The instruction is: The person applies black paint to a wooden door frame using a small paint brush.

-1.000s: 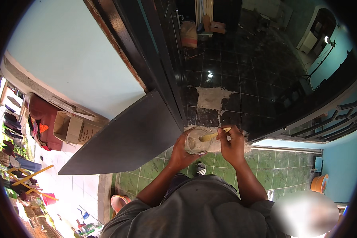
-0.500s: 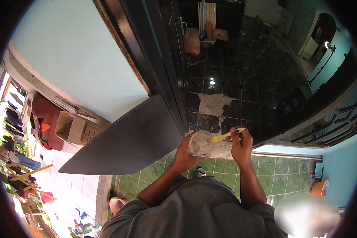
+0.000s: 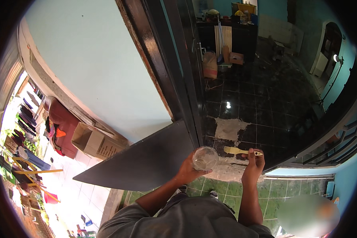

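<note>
My left hand [image 3: 189,168] grips a clear round container [image 3: 205,158] with pale residue inside, over the doorway. My right hand [image 3: 253,164] holds a small paintbrush [image 3: 236,150] with pale yellow bristles, just right of the container and apart from it. Beneath them lies a rough, pale cement threshold [image 3: 228,172]. Beyond it a bare grey patch [image 3: 230,129] interrupts the black floor tiles. A dark grey angular panel [image 3: 135,158] extends leftward from the dark door frame [image 3: 178,95].
A cardboard box [image 3: 93,144] and maroon seat [image 3: 63,131] stand left. Inside are a sack [image 3: 210,65], small box [image 3: 237,58] and lamp on a stand [image 3: 336,58]. Black grilles [image 3: 337,139] flank the doorway on the right. Green tiles [image 3: 283,188] lie around my feet.
The brush has come out of the container and moved rightward, now held level beside it. Both hands and the container have shifted right and down in the picture, as has the whole scene.
</note>
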Tool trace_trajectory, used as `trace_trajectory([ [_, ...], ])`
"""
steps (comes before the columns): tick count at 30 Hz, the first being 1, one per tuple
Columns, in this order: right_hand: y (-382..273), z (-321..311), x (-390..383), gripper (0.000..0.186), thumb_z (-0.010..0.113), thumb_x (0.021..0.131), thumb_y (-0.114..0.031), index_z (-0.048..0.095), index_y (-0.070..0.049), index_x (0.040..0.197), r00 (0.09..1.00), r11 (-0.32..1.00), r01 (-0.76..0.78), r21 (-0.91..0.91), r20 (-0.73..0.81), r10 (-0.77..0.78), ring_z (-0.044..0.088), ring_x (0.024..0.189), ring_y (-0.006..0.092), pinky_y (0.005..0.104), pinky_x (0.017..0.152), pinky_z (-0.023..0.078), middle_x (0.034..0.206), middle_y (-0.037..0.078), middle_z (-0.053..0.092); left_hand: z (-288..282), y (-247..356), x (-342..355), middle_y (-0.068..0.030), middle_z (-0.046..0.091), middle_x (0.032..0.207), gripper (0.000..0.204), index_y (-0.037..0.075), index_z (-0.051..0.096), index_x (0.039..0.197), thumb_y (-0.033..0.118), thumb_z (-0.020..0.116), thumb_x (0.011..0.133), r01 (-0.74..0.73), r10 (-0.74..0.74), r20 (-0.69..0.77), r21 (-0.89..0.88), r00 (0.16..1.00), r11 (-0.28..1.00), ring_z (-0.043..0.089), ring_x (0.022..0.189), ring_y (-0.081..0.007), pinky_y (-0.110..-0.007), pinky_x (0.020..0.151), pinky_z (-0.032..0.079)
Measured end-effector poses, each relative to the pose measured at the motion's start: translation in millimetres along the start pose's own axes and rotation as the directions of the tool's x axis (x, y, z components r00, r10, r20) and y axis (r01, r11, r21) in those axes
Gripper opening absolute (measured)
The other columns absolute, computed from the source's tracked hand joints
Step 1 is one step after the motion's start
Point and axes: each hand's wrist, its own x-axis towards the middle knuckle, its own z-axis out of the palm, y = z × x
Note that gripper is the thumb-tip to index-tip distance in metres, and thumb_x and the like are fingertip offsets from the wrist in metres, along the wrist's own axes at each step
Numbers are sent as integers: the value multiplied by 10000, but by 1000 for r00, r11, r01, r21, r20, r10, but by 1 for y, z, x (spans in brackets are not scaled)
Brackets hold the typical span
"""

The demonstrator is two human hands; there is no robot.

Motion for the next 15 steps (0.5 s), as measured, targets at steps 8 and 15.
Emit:
trace_trajectory([
  [8, -9, 100, -6, 207, 744, 959, -163, 686, 5, 1064, 997, 915, -65, 399, 52, 49, 649, 836, 130, 268, 778, 489, 927, 60, 679, -114, 5, 32, -134, 527, 1451, 912, 33, 467, 1466, 290, 948, 734, -163, 169, 60, -94, 984, 982, 514, 1372, -258, -393, 1135, 416],
  [15, -70, 207, 21, 264, 744, 962, -132, 696, 43, 1154, 986, 881, 141, 452, 20, -168, 664, 849, 124, 243, 774, 496, 956, 83, 718, -162, -26, 5, -108, 566, 1429, 901, 34, 463, 1449, 213, 962, 720, -127, 161, 91, -301, 983, 945, 534, 1356, -238, -388, 1142, 423],
])
